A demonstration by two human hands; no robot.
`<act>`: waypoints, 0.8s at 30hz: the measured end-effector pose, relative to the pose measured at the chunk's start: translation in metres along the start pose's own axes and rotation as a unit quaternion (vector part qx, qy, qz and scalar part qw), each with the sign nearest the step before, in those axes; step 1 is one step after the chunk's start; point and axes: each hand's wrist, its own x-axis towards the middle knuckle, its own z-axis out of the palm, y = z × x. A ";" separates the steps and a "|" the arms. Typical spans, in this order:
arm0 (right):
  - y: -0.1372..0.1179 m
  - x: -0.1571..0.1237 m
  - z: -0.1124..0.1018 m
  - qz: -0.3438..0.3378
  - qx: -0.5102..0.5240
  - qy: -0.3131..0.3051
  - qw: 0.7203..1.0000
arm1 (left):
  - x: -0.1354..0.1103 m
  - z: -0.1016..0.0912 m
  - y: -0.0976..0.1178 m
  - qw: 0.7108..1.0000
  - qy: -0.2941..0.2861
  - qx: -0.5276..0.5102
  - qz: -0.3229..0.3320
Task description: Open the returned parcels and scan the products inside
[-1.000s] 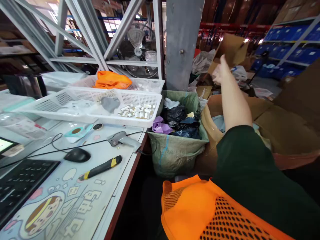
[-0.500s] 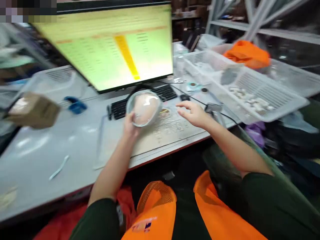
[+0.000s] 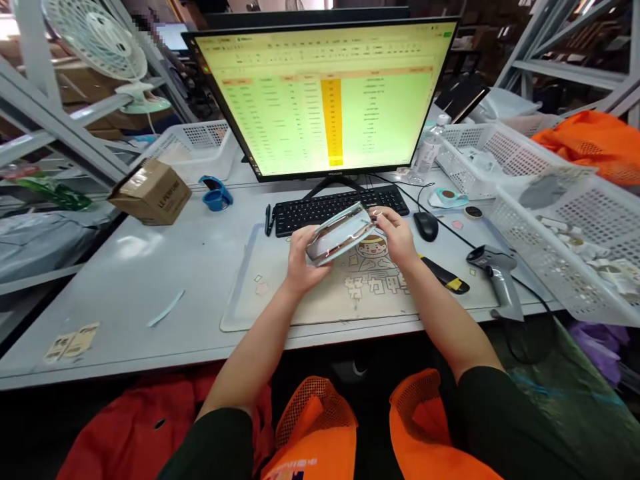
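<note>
A pale blue package with shiny clear plastic [image 3: 343,235] is held tilted above the desk mat, in front of the keyboard. What is inside it I cannot make out. My left hand [image 3: 305,260] grips its left end, thumb underneath. At the opposite end, the fingers of my right hand [image 3: 395,233] pinch the upper right corner, where the plastic catches the light. Beneath both hands lies the cream desk mat [image 3: 280,303] with a cartoon print. A black box cutter with a yellow part [image 3: 445,275] rests beside my right forearm.
A monitor [image 3: 330,100] stands behind the keyboard [image 3: 320,215]. To the right are a mouse [image 3: 426,226], a barcode scanner [image 3: 500,277] and white plastic baskets [image 3: 540,267]. On the left sit a cardboard box [image 3: 153,193], a blue tape dispenser [image 3: 216,195] and a pale strip [image 3: 167,309].
My right hand, earlier apart with fingers spread, now grips the package too. The package has turned from its broad rounded face to a narrower edge-on view. The camera view has shifted.
</note>
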 end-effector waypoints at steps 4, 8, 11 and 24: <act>-0.014 -0.009 -0.004 -0.102 -0.093 0.119 0.983 | 0.003 0.004 0.009 0.997 0.012 0.040 0.066; -0.031 -0.012 -0.007 -0.096 -0.138 0.004 0.986 | 0.005 0.004 0.013 0.996 -0.008 0.045 0.071; -0.034 -0.009 -0.011 0.017 -0.175 -0.075 0.982 | 0.005 0.003 0.015 0.996 -0.023 0.042 0.079; -0.030 0.008 -0.023 0.182 -0.264 -0.309 0.895 | 0.004 0.006 0.027 0.986 -0.128 0.095 0.056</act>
